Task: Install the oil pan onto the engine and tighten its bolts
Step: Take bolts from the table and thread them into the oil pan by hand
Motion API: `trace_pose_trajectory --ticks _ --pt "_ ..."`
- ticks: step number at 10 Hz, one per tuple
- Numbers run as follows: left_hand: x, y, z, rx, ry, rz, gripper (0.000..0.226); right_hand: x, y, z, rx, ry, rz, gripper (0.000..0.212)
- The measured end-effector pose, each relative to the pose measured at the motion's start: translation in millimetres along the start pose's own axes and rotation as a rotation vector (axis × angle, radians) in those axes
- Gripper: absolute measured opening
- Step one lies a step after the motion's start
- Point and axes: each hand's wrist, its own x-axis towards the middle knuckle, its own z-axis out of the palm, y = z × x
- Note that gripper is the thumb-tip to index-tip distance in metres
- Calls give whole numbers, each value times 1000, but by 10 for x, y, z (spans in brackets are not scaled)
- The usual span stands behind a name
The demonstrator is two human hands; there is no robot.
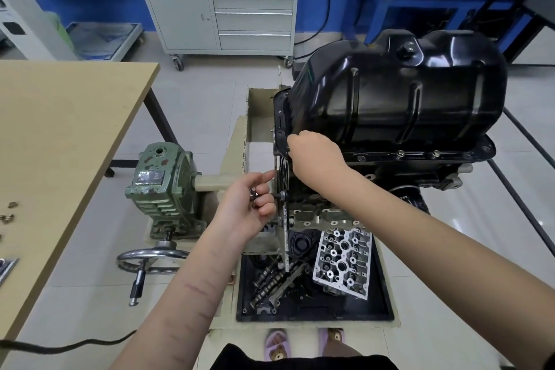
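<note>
- Left edge of the frame: one wooden table point(60, 129), with a few small brass-coloured pieces point(9, 213) near its left side; too small to count surely.
- Upper centre: one grey tool cabinet point(216, 9) on castors, with four drawers.
- Left of centre: one green gearbox point(162, 183), and below it one metal handwheel point(151, 258).
- Centre: the left hand point(246, 207) has its fingers curled around a few small silver bolts point(253, 194), held just beside the stand's upright plate point(283, 219). Their number cannot be told.
- Just right of centre: the right hand point(315, 153) is closed, its fingertips pinched at the near left corner of the pan's rim. What it pinches is hidden.
- Upper right: one black oil pan point(399, 93) sits upside-down on the engine point(420, 171). Two bolts point(417, 154) show along its near flange.
- Lower centre: one black tray point(360, 309) on the floor holds one silver cylinder head point(345, 261) and two camshafts point(270, 282).
</note>
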Motion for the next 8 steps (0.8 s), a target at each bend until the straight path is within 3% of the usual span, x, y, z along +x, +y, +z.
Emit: trace_pose_trajectory --ticks 4,6,8 --pt "22 5 17 -3 2 -11 21 48 87 10 60 -104 13 22" --pt "32 -6 30 -6 1 -16 21 32 51 -20 -36 -88 -24 13" --pt "22 16 34 0 4 -20 20 34 -19 -12 -123 -68 -26 22"
